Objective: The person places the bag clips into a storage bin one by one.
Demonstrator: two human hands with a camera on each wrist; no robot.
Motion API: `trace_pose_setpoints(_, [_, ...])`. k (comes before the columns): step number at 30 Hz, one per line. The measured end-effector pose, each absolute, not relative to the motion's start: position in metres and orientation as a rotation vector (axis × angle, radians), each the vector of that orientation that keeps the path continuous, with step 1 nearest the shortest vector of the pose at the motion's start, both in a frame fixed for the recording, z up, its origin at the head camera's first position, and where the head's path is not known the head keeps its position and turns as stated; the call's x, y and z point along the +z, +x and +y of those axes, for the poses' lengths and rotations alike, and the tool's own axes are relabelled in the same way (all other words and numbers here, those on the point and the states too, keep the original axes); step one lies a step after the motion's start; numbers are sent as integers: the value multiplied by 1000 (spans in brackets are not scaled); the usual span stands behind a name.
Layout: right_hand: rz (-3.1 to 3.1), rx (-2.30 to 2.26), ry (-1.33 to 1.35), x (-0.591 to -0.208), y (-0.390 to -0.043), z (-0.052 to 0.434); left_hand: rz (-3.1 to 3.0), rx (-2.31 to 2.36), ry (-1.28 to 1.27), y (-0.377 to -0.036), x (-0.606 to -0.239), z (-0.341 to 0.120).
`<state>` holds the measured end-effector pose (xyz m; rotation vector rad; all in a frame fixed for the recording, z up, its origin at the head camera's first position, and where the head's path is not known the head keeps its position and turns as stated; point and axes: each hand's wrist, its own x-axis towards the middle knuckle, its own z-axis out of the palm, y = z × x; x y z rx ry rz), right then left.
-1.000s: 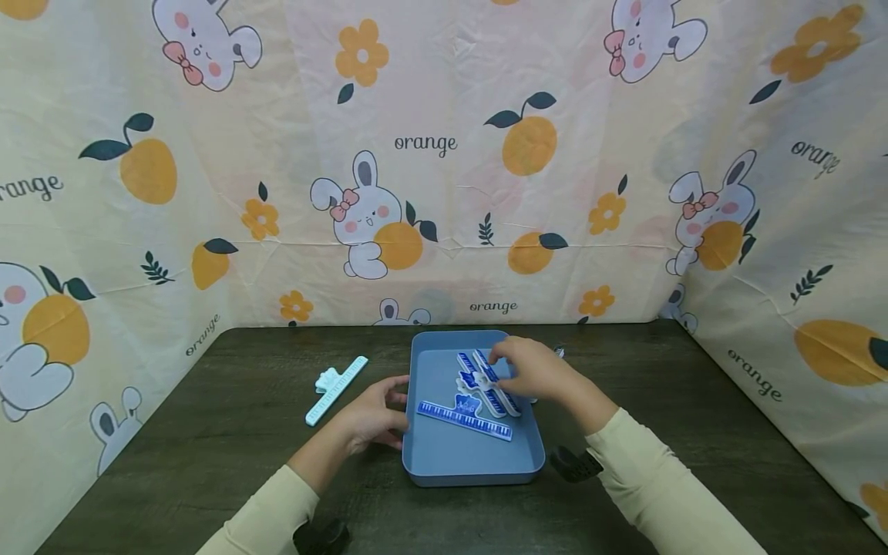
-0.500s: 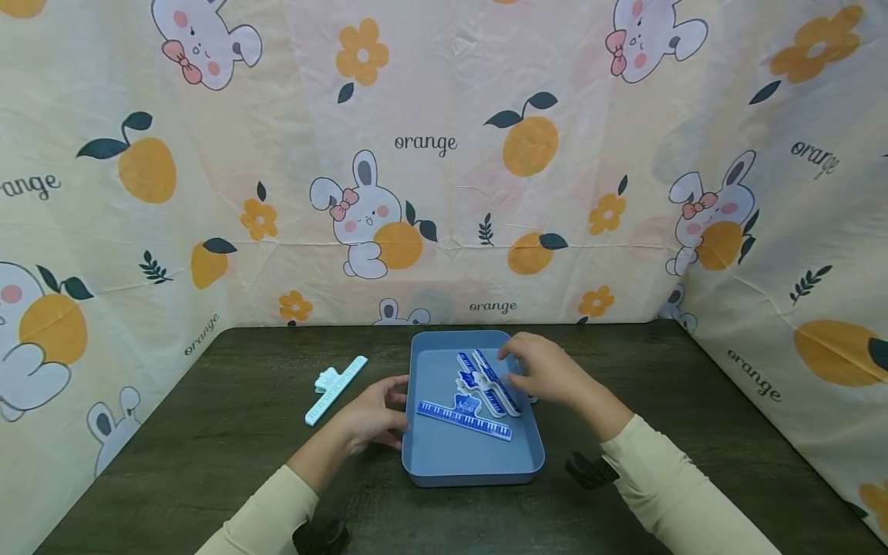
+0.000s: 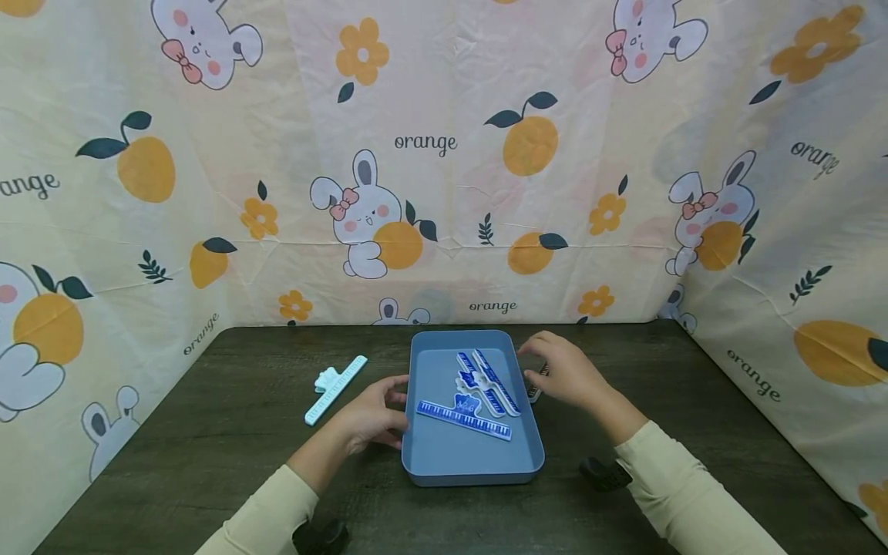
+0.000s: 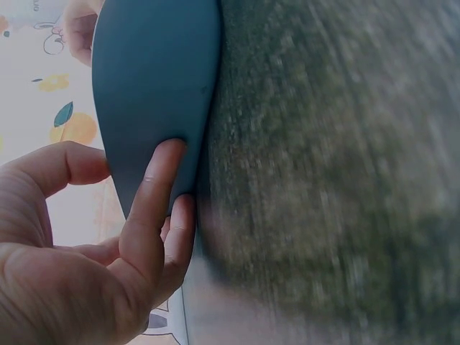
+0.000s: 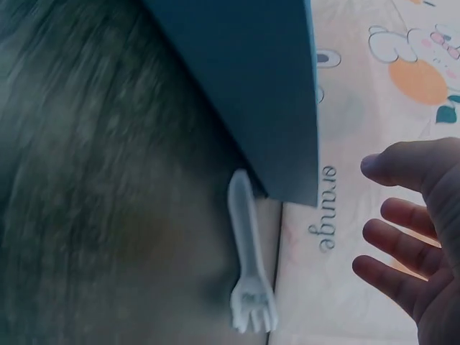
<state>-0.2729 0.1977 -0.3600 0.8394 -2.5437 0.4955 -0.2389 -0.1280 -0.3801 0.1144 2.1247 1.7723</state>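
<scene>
The left hand (image 3: pixel 375 416) is bracing the blue plastic tray's (image 3: pixel 472 462) wall with straight fingers; the right hand (image 3: pixel 565 374), fingers spread and holding nothing, is hovering over a pale clip (image 5: pixel 250 266) and risking nudging it under the tray.

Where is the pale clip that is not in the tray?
In the head view the pale clip lies on the dark table, left of the blue tray, just beyond the left hand, untouched.

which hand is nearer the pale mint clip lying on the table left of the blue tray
Left. The left hand rests against the blue tray beside the pale mint clip; the right hand is beyond the tray.
</scene>
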Motion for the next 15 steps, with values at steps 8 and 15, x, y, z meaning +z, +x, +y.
trace_pose_setpoints(8, [-2594,459,779,-368,-278,209,2128,1768,116,-239,-380,-128])
trace_pose_setpoints(15, [-2712,450,743,-372,-282,216,2131,1768,113,-239,-380,-128])
